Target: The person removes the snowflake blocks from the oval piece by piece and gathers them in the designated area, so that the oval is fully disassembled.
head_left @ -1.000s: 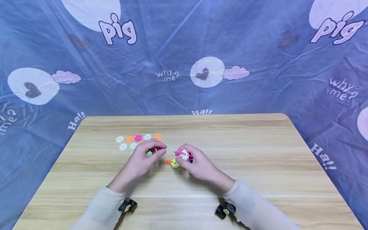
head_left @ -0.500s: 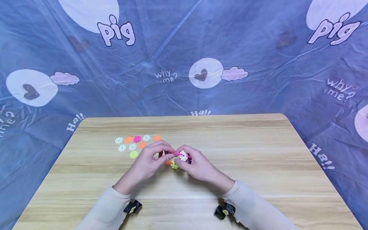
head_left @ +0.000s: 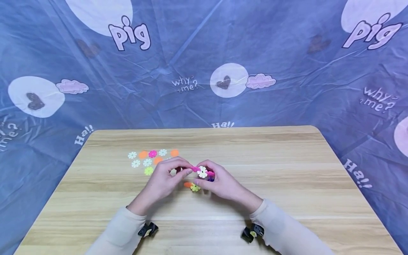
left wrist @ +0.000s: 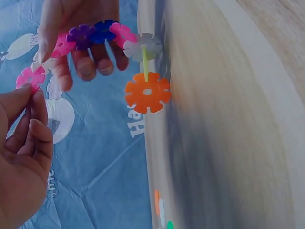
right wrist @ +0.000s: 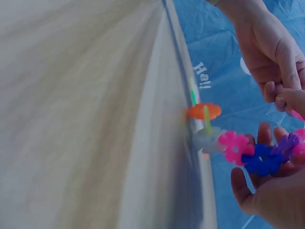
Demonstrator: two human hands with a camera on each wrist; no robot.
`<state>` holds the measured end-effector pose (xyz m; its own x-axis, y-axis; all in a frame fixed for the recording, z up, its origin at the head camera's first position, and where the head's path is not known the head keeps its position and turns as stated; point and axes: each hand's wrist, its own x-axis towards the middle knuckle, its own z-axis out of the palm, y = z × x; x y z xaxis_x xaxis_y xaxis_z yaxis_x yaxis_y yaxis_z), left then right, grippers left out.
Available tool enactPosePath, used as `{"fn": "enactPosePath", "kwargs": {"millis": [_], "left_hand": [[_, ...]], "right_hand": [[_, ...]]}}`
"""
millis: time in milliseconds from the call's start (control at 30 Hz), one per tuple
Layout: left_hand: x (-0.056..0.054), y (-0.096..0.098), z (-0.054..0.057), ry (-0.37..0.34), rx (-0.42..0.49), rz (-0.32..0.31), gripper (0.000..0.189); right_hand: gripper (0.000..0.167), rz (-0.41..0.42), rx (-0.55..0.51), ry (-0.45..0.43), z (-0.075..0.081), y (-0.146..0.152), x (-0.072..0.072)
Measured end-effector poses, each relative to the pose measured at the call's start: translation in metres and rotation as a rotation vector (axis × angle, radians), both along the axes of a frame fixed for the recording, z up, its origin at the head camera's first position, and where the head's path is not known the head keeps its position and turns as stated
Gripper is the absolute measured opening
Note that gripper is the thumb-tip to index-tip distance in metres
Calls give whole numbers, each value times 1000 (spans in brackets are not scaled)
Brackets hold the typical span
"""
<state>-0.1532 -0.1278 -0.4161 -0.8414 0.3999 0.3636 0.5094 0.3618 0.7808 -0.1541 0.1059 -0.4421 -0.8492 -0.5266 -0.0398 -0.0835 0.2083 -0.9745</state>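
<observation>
A chain of slotted flower-shaped plastic discs hangs between both hands above the table. My left hand point(head_left: 165, 179) pinches the pink disc point(left wrist: 30, 77) at one end between thumb and fingertips. Beside that sits a white disc point(head_left: 202, 172), edge-joined to the chain. My right hand point(head_left: 224, 182) holds the chain's middle, with its fingers behind the purple disc point(left wrist: 81, 36) and the blue disc point(right wrist: 262, 161). Past them come another pink disc point(right wrist: 235, 148), a pale translucent disc point(left wrist: 143, 47), a yellow disc point(left wrist: 146, 64) seen edge-on and an orange disc point(left wrist: 147, 93) at the free end.
Several loose discs lie on the wooden table point(head_left: 271, 159) at the back left, among them a pink disc point(head_left: 152, 154), an orange disc point(head_left: 143, 154) and a yellow-green disc point(head_left: 148, 170). Behind the table hangs a blue printed cloth point(head_left: 178, 106).
My left hand has moved right from apart to meet the right hand and now pinches the pink end disc. The chain's free end hangs slightly lower than before.
</observation>
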Motion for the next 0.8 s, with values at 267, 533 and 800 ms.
{"fn": "enactPosePath", "kwargs": {"millis": [267, 533, 800], "left_hand": [[0, -2, -1, -51, 22, 34, 13], [-2, -3, -4, -74, 39, 18, 14], [-1, -1, -6, -77, 69, 7, 13]], "right_hand": [[39, 23, -2, 22, -5, 4, 1], [41, -8, -44, 106, -6, 0, 1], [40, -26, -80, 175, -3, -3, 1]]}}
